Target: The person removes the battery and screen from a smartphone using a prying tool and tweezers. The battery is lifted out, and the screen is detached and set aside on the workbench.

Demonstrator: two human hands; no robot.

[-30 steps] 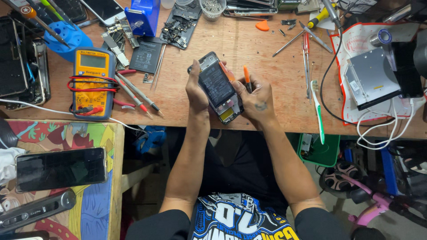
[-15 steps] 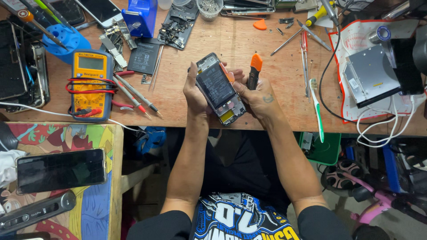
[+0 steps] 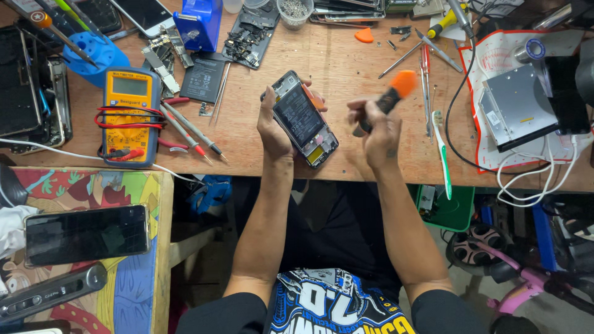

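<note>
left hand [image 3: 275,127] grasps opened black smartphone [image 3: 304,120] above wooden bench [image 3: 346,68] | right hand [image 3: 377,127] clenches orange-handled black screwdriver [image 3: 388,99] just right of phone | keep tip square, press lightly

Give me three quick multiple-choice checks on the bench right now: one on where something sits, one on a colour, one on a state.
1. Where is the yellow multimeter relative to the opened phone?
A. To its left on the bench
B. To its right by the white cable
C. On the patterned side table

2. What colour is the end of the tool in the right hand?
A. Green
B. Orange
C. Blue

3. How is the opened phone held?
A. Lying flat on the bench, untouched
B. Gripped in the left hand, insides showing
C. Clamped in a vice

Answers:
1 A, the multimeter lies on the wooden bench left of the phone.
2 B, the tool's upper end is orange.
3 B, the left hand's fingers wrap the phone's edges and its insides face up.
</note>
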